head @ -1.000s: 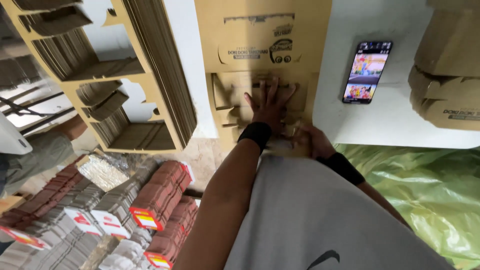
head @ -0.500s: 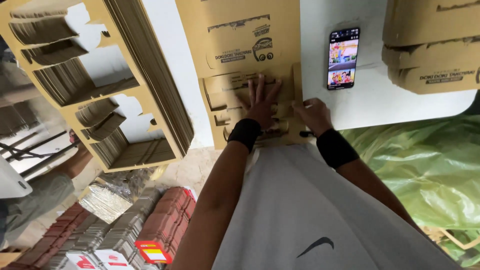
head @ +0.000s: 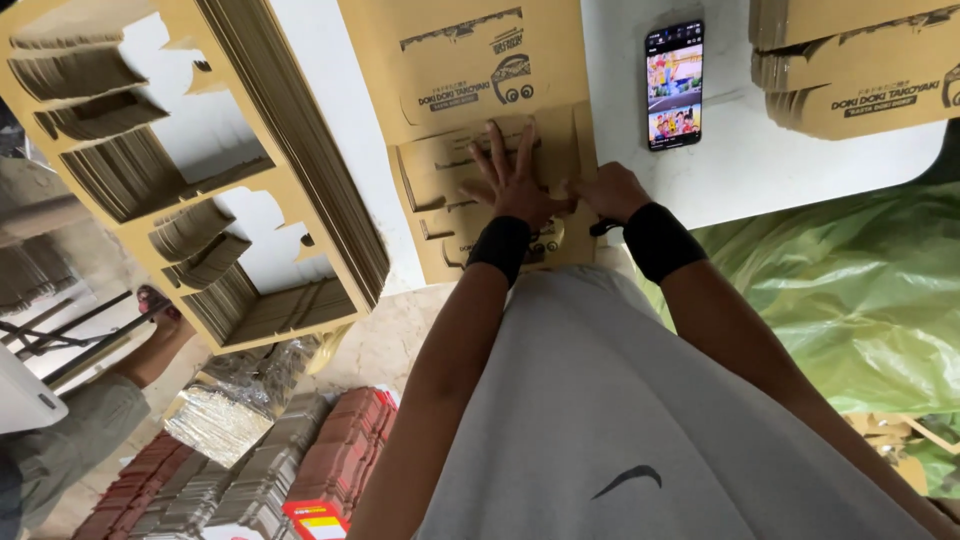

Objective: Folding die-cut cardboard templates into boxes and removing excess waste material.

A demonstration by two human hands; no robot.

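Overhead, head view only: one flat brown cardboard box blank (head: 480,110) lies on the white surface (head: 760,165), its near end at the surface edge just in front of the person. Two hands work on that near end. Left hand (head: 512,175) lies palm down on the blank's folded lower flaps (head: 440,200), all five fingers spread and flat, pressing rather than gripping; its grip is apart. Right hand (head: 610,190) sits just beside it at the blank's right edge, fingers curled in; whether that grip is clamped on the cardboard or merely resting on it I cannot tell. Each wrist wears one black wristband, two in all: left (head: 498,245), right (head: 658,240).

One smartphone (head: 674,85) lies face up on the surface to the right of the blank, screen lit with a colourful picture, apart from both hands. One stack of folded brown boxes (head: 860,70) stands at the far right corner of the surface. One tall stack of die-cut cardboard sheets (head: 290,150) sits to the left, well apart from the hands. Green plastic sheeting (head: 850,290) lies below the surface on the right. On the floor at lower left, bundles of flattened cartons (head: 330,460), grey and red; exact count unclear. Another person's sandalled foot (head: 160,305) shows at the left.
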